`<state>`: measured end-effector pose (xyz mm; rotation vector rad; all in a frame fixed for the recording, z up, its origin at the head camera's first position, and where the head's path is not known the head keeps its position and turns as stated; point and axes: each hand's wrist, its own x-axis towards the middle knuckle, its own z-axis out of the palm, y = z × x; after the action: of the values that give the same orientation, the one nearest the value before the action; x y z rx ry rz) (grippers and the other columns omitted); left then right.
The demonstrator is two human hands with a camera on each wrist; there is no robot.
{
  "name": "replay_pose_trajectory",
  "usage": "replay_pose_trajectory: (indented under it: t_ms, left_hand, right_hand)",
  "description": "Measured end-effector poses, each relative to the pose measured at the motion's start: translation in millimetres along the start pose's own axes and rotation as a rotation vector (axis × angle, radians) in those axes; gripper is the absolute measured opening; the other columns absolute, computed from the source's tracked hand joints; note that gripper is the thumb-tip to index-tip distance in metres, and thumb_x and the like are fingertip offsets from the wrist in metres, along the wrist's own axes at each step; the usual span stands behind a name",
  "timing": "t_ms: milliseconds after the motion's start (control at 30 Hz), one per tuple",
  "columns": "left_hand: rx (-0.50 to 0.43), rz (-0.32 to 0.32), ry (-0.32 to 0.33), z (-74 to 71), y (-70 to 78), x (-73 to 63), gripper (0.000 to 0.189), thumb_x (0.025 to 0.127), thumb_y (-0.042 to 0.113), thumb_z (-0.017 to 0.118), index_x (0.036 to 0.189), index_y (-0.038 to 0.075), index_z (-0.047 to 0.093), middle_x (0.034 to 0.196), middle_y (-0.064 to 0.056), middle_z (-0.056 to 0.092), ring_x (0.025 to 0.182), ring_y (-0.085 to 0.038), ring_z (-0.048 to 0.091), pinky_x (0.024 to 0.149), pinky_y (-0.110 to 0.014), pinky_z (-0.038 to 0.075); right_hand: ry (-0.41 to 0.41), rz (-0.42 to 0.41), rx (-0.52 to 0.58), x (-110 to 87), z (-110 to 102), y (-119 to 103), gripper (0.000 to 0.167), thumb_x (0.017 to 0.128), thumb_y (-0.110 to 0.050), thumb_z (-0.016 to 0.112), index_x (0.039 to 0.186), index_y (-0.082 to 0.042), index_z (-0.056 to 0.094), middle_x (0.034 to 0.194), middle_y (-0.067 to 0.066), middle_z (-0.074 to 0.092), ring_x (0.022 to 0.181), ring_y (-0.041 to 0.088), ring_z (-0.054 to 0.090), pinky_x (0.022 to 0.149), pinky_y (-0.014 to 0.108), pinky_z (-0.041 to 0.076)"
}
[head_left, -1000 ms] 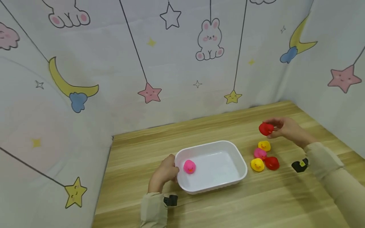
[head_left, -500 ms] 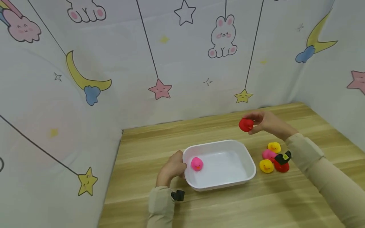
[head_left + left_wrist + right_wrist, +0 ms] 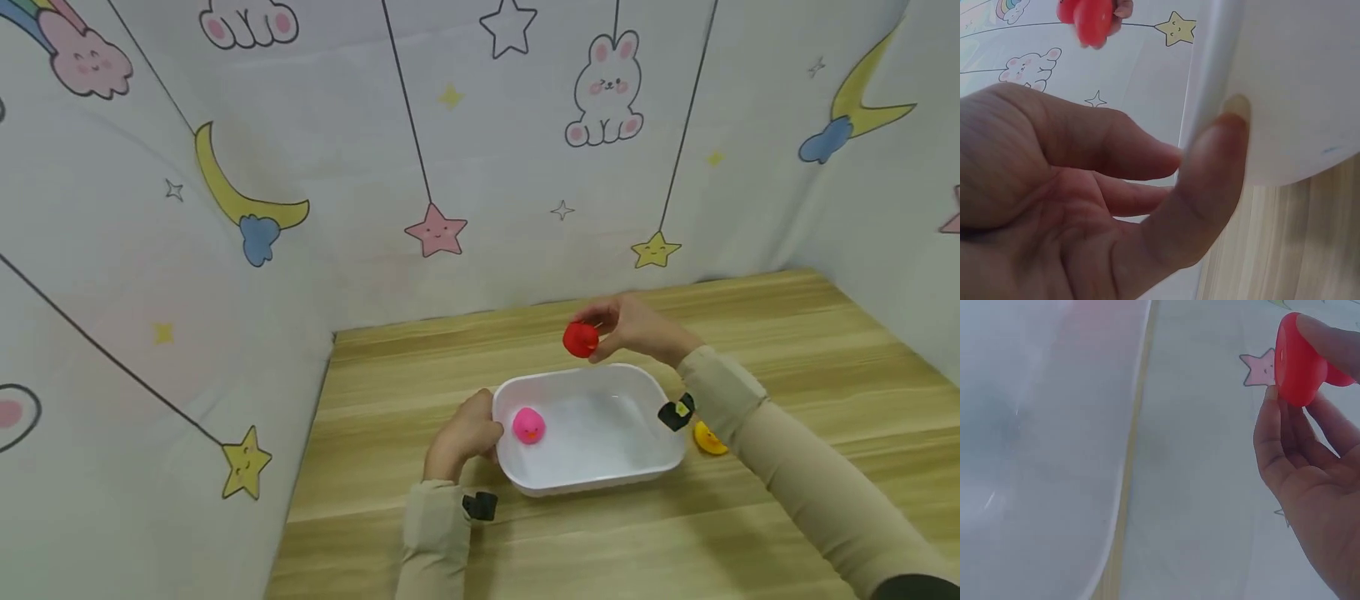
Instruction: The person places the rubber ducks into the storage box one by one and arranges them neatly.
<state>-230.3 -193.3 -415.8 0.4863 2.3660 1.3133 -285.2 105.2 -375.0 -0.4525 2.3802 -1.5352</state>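
Note:
A white plastic basin [image 3: 600, 454] stands on the wooden table, with a pink rubber duck [image 3: 528, 425] inside near its left end. My left hand [image 3: 467, 435] pinches the basin's left rim between thumb and fingers; the left wrist view shows the thumb [image 3: 1210, 175] over the wall. Above the basin's far edge, my right hand [image 3: 637, 327] holds a red rubber duck [image 3: 581, 340] between thumb and fingertips. In the right wrist view the red duck [image 3: 1299, 361] hangs beyond the basin's rim. A yellow duck [image 3: 708, 439] shows partly from behind the right forearm.
The wooden table [image 3: 390, 533] meets a patterned white cloth wall [image 3: 495, 283] at its back, left and right. Black wrist cameras [image 3: 480, 506] sit on both sleeves. The right sleeve [image 3: 795, 475] covers part of the table to the basin's right.
My right hand has carried the red duck leftward, from over the duck group to the basin's far edge. The left hand keeps its hold on the rim. The head view has shifted slightly.

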Motion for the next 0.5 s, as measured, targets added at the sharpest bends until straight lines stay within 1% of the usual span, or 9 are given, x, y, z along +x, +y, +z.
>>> replay_pose_trajectory:
  t_ms: [100,267,367,500]
  left_hand:
    - [0.002,-0.019,0.007,0.2,1.2,0.4,0.014,0.071,-0.016,0.044,0.077,-0.007,0.052,0.064,-0.009,0.052,0.041,-0.016,0.052,0.042,-0.039,0.058]
    - [0.012,-0.048,0.020,0.4,2.0,-0.1,0.014,0.072,-0.017,0.044,0.080,-0.008,0.051,0.066,-0.011,0.052,0.041,-0.016,0.051,0.041,-0.036,0.057]
    - [0.012,-0.060,0.025,0.6,1.7,-0.9,0.015,0.072,-0.017,0.045,0.081,-0.007,0.050,0.069,-0.012,0.051,0.042,-0.017,0.051,0.041,-0.035,0.056]
    - [0.005,-0.063,0.033,0.6,0.7,-2.7,0.015,0.073,-0.016,0.045,0.083,-0.006,0.049,0.071,-0.013,0.050,0.042,-0.017,0.050,0.040,-0.034,0.055]
  right_hand:
    - [-0.027,-0.012,-0.032,6.0,10.9,3.4,0.054,0.073,0.003,0.081,0.125,0.002,0.065,0.116,0.014,0.068,0.105,0.033,0.064,0.087,0.039,0.060]
    - [-0.117,-0.030,-0.148,11.3,32.6,13.0,0.052,0.071,-0.002,0.084,0.120,-0.002,0.068,0.113,0.008,0.069,0.104,0.030,0.063,0.084,0.039,0.061]
    - [-0.163,-0.031,-0.223,11.2,43.7,19.4,0.050,0.071,-0.003,0.085,0.118,-0.004,0.069,0.111,0.005,0.069,0.102,0.028,0.063,0.083,0.037,0.062]
    - [-0.201,-0.039,-0.310,8.4,54.4,26.3,0.048,0.071,-0.001,0.085,0.117,-0.004,0.070,0.108,0.001,0.069,0.100,0.025,0.063,0.081,0.034,0.062]
